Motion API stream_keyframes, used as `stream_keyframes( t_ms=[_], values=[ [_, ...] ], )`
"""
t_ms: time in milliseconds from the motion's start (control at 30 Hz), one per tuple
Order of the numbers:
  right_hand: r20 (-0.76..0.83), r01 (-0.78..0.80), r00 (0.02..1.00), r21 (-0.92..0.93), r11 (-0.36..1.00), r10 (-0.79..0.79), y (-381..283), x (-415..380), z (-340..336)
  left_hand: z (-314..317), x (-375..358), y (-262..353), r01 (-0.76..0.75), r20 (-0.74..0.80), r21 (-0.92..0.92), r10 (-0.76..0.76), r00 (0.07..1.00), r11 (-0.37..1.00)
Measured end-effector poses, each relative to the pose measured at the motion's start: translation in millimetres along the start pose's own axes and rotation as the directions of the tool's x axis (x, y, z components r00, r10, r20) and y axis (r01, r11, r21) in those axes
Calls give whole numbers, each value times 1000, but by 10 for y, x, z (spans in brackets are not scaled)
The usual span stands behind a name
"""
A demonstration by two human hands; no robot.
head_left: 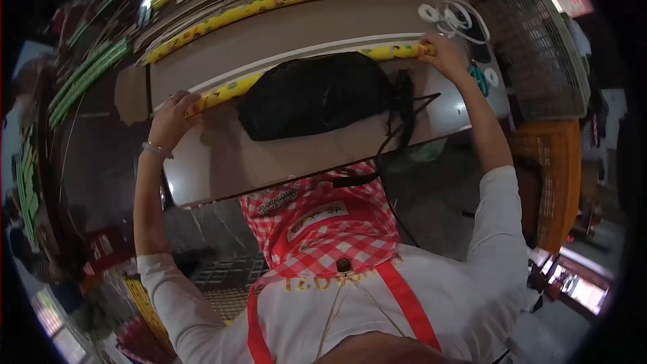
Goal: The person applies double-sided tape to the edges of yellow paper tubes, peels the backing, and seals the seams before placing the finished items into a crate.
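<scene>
A long yellow tube with a colourful printed pattern (pixel 222 94) lies across the worktable. At its left end my left hand (pixel 172 120) is closed around it, with a bracelet on the wrist. My right hand (pixel 445 58) grips the right end between thumb and fingers. A black plastic-looking bundle (pixel 320 94) sits on the near side of the tube and hides its middle. Along the tube's far side runs a thin white strip (pixel 303 47). Teal-handled scissors (pixel 479 81) and a small white roll (pixel 491 78) lie beside my right forearm.
Farther back are another yellow tube (pixel 290 0) and several thin brown strips (pixel 195 17). White rings (pixel 457 17) lie at the right. A grey plastic crate (pixel 539 54) and an orange crate (pixel 556 175) stand right of the table. Green tubes (pixel 91 81) lie at the left.
</scene>
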State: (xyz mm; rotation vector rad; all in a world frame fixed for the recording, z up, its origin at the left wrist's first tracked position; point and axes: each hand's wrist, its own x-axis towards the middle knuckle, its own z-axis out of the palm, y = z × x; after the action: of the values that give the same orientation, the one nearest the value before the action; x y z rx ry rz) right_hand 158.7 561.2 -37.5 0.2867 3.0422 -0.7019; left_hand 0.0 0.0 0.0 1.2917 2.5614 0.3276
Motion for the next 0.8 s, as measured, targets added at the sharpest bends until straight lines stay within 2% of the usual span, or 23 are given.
stream_keyframes(
  t_ms=[33, 67, 100, 167, 200, 233, 333, 367, 433, 500, 567, 600, 667, 733, 800],
  values=[
    [-67, -31, 998, -151, 988, 21, -228, -55, -17, -30, -7, -57, 51, -50, 71, -47, 998, 996],
    [-105, -9, 995, -94, 996, -1, -390, -68, 7, -66, 1, -123, 114, -110, 137, -99, 989, 984],
    [-83, -52, 996, -180, 982, 38, -69, -355, -358, 339, 151, 225, 69, -121, 49, -63, 991, 996],
    [-102, 77, 989, -240, 968, -104, 53, -219, -184, 241, 163, 130, 53, -134, 186, -28, 991, 981],
    [-66, 134, 985, -292, 947, -159, -3, -183, -207, 104, 177, 210, 80, -115, 160, -62, 991, 984],
    [-89, 132, 983, -279, 951, -162, -104, -106, -191, 21, 223, 149, 77, -118, 186, -56, 991, 979],
    [-225, 63, 961, -392, 918, -162, -128, -60, -160, 138, 330, 66, 124, -187, 184, -89, 978, 975],
    [-220, 66, 962, -381, 922, -160, -99, -24, -147, 144, 331, 25, 156, -193, 174, -122, 974, 972],
    [-82, 80, 990, -317, 945, -111, -100, 51, -190, 132, 320, 22, 195, -185, 166, -164, 969, 967],
    [-85, 118, 984, -330, 936, -155, 39, 100, -164, 134, 310, 48, 203, -177, 98, -184, 967, 974],
    [-12, 119, 992, -311, 943, -129, 76, 141, -177, 113, 319, 116, 230, -163, 139, -207, 965, 963],
    [-25, 75, 996, -310, 948, -87, 90, 154, -150, 104, 308, 137, 253, -155, 170, -227, 961, 953],
    [-32, 87, 994, -282, 956, -100, 131, 143, -131, 177, 277, 99, 233, -175, 186, -201, 964, 955],
    [-34, 100, 993, -258, 961, -112, 117, 114, -149, 243, 273, 113, 304, -213, 246, -255, 943, 920],
    [-56, 71, 994, -275, 959, -90, 82, 94, -146, 273, 232, 131, 320, -184, 193, -286, 940, 928]
  ],
)
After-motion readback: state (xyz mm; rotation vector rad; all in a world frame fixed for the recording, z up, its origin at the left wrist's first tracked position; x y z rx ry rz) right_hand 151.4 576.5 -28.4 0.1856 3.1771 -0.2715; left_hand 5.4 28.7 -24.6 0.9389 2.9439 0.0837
